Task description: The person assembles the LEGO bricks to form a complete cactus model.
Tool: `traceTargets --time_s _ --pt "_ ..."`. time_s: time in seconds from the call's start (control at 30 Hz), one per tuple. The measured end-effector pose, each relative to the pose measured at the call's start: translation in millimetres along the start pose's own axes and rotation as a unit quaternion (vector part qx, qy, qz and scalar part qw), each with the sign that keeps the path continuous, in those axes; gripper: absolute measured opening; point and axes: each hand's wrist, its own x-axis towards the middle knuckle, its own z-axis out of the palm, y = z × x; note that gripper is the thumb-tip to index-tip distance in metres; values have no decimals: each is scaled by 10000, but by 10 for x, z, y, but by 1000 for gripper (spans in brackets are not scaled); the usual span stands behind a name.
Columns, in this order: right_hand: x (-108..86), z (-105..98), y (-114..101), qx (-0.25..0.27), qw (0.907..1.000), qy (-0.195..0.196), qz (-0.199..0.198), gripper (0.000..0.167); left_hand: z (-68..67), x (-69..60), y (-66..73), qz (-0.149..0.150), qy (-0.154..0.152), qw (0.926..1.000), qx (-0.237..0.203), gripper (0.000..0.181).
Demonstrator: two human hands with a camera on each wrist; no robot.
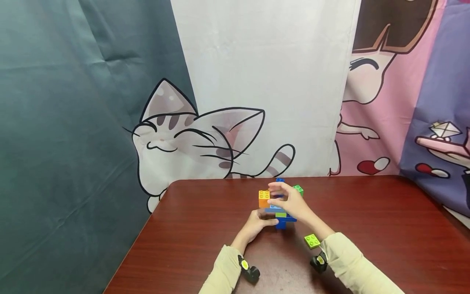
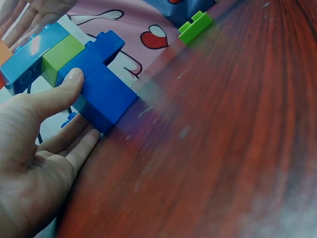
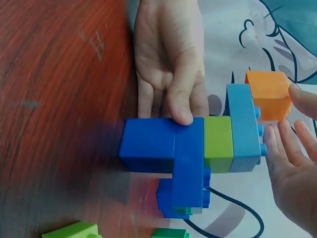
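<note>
An upright stack of bricks stands on the table: blue bricks (image 1: 280, 224) at the bottom, a lime one (image 3: 218, 141) above, then a light-blue one (image 3: 242, 126). An orange brick (image 1: 264, 199) (image 3: 268, 94) sits on the light-blue brick's left end in the head view. My left hand (image 1: 253, 226) (image 2: 39, 148) grips the lower blue bricks (image 2: 106, 96), thumb in front and fingers behind. Beside the orange brick, my right hand (image 1: 291, 203) (image 3: 297, 168) has its fingers spread, thumb tip at the brick's edge; whether it touches is unclear.
A flat lime brick (image 1: 312, 241) (image 2: 195, 27) lies on the table (image 1: 205, 228), right of the stack and close to my right forearm. Green (image 1: 298, 190) and blue (image 1: 280, 180) bricks show behind my right hand. A printed cloth (image 1: 271, 81) hangs beyond the table's far edge.
</note>
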Motion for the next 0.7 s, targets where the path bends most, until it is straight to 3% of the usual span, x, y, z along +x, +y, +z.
traceTargets --time_s 0.23,0.5,0.7 --pt "-48 -103 1 -146 9997 206 -14 42 12 -5 -8 6 34 9999 -112 34" --pt "-206 -250 62 13 9981 531 327 42 16 1 -4 120 -4 9999 -88 37" --pt "-328 -320 169 -120 9969 685 365 40 4 3 -22 147 -32 9999 -61 37"
